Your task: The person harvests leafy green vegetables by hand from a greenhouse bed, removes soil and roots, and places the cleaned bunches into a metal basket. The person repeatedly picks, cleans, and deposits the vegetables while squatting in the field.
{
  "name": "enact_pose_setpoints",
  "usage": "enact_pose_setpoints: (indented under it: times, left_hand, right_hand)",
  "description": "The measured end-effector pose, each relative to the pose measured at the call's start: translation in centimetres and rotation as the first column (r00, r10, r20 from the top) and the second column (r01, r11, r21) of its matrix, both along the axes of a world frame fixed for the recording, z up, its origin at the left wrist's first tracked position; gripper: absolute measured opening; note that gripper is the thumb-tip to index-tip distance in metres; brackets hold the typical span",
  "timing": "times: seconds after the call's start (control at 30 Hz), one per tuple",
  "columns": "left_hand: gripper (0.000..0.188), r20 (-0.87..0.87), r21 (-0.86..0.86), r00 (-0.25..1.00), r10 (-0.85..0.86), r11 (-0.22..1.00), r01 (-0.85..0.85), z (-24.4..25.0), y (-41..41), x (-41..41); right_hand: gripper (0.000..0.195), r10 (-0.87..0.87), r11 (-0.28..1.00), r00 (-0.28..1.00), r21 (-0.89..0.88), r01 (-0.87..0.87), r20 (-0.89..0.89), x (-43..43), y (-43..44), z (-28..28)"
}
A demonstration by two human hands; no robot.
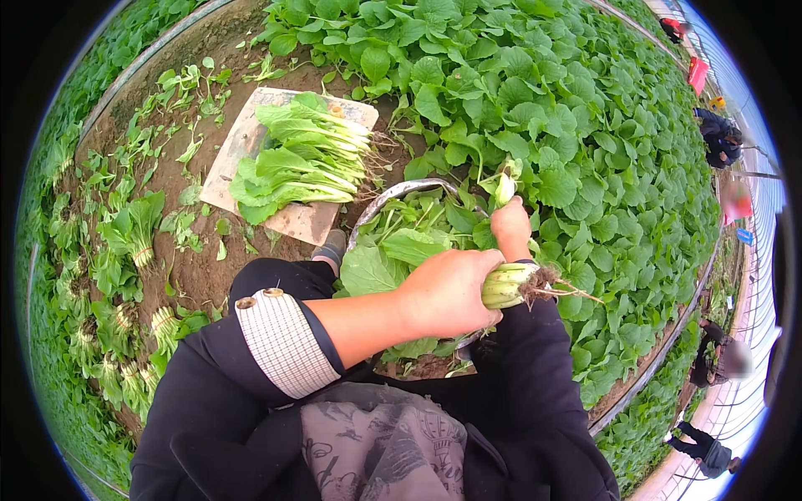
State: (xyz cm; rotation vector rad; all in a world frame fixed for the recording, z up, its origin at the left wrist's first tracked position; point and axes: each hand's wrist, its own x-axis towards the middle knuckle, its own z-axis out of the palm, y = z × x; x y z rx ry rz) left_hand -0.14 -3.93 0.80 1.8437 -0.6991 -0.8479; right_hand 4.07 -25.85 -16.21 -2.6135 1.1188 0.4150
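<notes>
My left hand [448,291] is closed around a bunch of leafy greens [506,285], whose pale stems and soil-covered roots stick out to the right. Just beyond it, my right hand [510,227] grips a small leafy plant [505,188] with a whitish stalk, partly hidden by the fingers. Under my left forearm is a round basin [379,203] with a worn metal-looking rim, full of loose green leaves [432,222]. Beyond my knee, a stained board [235,150] bears a row of pulled greens [307,156], with their roots towards the right.
Dense leafy plants [520,94] grow ahead and to the right. On the soil at left lie scattered leaves [188,87] and several tied bunches [143,241]. My shoe [332,247] is beside the board. Several other people, one a crouching person [719,134], are at the far right.
</notes>
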Motion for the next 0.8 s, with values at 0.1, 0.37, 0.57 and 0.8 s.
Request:
enact_pose_setpoints:
  times: [0.1,0.37,0.57,0.8]
  left_hand:
    - [0.049,0.022,-0.01,0.999,-0.037,0.999,0.037,-0.4,-1.3,-0.9]
    - [0.051,-0.029,-0.029,0.998,-0.052,0.998,0.051,-0.3,-4.1,-2.2]
    - [0.066,-0.093,-0.357,0.987,0.134,0.92,-0.159,-2.3,-6.5,-1.9]
    - [0.093,-0.131,-0.376,0.976,-0.172,0.92,0.112,-2.9,-7.8,-1.1]
  right_hand:
    - [0.033,0.19,0.981,0.952,0.089,-0.174,-0.24,-3.3,-2.0,-2.3]
    - [0.048,-0.793,0.364,0.461,0.917,-0.165,0.398,-4.5,-5.6,7.5]
    - [0.059,-0.842,0.343,0.312,0.883,-0.322,0.441,-9.3,-6.8,13.1]
    - [0.047,-0.875,0.209,0.268,0.814,-0.543,0.403,-13.4,-2.8,16.3]
